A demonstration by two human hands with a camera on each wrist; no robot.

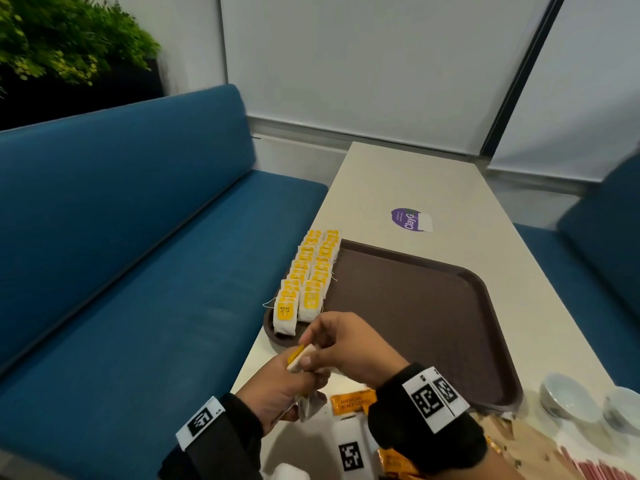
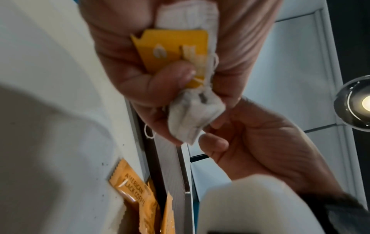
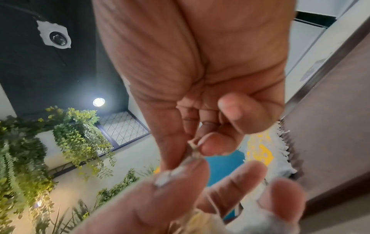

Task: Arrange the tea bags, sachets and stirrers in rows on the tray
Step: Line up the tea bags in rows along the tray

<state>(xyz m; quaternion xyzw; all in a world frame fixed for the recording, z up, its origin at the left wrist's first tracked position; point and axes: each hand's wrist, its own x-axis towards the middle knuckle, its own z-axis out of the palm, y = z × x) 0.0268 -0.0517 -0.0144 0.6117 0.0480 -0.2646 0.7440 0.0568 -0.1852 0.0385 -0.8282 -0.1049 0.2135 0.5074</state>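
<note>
Two hands meet over the near-left corner of a brown tray (image 1: 415,306), working a bunch of tea bags (image 2: 186,19). The left hand (image 1: 277,393) grips the bunch, thumb (image 2: 160,79) pressed on a yellow tag (image 2: 174,45), one crumpled bag (image 2: 194,114) hanging below its fingers. The right hand (image 1: 349,344) comes in from the other side, its thumb and fingertip pinching the top of a bag at the bunch (the wrist view shows the pinch closely, though blurred). Just beyond both hands, two rows of tea bags (image 1: 308,275) with yellow tags run away along the tray's left edge. Below the right wrist lie orange coffee sachets (image 1: 351,401) on the table (image 1: 415,181), beside the tray's near rim. To the right of that wrist, near the tray's corner, stand two white cups (image 1: 568,396).
</note>
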